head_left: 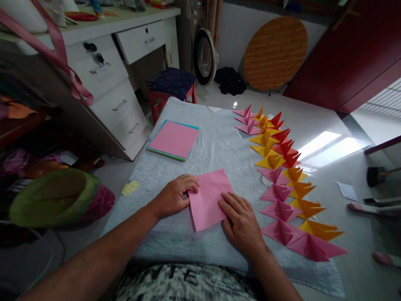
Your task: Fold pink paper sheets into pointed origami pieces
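Note:
A square sheet of pink origami paper (209,201) lies turned at an angle on the cloth-covered table, with faint creases across it. At its left corner, my left hand (176,195) has its fingers curled over the edge and the thumb tucked close, pinching the paper. My right hand (241,220) rests on the right edge, fingers stretched out flat on the sheet. Beyond my left hand lies a stack of coloured paper (174,139), pink on top with blue and green edges showing. Folded paper cranes (278,193) in pink, yellow and red stand in rows on the right.
A pale blue quilted cloth (154,242) covers the table. A yellow scrap (130,188) lies near its left edge. Left of the table are a green-lined bin (50,196) and a white desk (119,98). A stool (172,83) stands behind, near a washing machine (202,54) with its door ajar.

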Motion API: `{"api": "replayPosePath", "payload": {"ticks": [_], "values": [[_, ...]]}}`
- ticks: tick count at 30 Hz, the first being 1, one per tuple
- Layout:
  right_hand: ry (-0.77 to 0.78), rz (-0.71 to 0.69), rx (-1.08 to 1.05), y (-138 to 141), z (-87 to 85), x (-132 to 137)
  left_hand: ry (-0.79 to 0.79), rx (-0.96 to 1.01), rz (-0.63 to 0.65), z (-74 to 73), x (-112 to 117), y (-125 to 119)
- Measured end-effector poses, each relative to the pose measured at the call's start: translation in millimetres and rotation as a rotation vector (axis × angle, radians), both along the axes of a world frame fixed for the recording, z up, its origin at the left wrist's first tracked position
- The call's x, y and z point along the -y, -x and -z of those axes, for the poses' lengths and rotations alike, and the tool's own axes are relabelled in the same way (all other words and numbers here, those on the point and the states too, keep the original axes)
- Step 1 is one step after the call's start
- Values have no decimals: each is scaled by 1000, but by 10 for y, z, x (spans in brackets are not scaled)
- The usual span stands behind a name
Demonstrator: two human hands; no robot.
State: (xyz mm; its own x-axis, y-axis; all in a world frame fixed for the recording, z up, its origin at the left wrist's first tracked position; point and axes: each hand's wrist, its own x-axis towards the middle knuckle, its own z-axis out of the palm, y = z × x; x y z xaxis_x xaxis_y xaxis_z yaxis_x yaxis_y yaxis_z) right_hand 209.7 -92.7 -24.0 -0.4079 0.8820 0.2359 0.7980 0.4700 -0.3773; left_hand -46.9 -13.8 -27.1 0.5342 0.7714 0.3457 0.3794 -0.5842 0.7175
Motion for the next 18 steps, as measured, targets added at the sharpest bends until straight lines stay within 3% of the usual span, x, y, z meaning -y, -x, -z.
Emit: {"api": "replayPosePath", "payload": {"ticks": [6, 11, 14, 18], "values": [[-44, 41, -41, -42, 94, -79, -113, -86, 15, 13, 11, -4], [-101, 165, 10, 27, -3, -161, -267, -236, -7, -12, 66, -49], [-121, 144, 3, 72, -41, -177, -335, -353, -30, -52, 110, -79], [-122, 98, -89, 40, 71, -207, -323, -426, -56, -87, 126, -84]]}}
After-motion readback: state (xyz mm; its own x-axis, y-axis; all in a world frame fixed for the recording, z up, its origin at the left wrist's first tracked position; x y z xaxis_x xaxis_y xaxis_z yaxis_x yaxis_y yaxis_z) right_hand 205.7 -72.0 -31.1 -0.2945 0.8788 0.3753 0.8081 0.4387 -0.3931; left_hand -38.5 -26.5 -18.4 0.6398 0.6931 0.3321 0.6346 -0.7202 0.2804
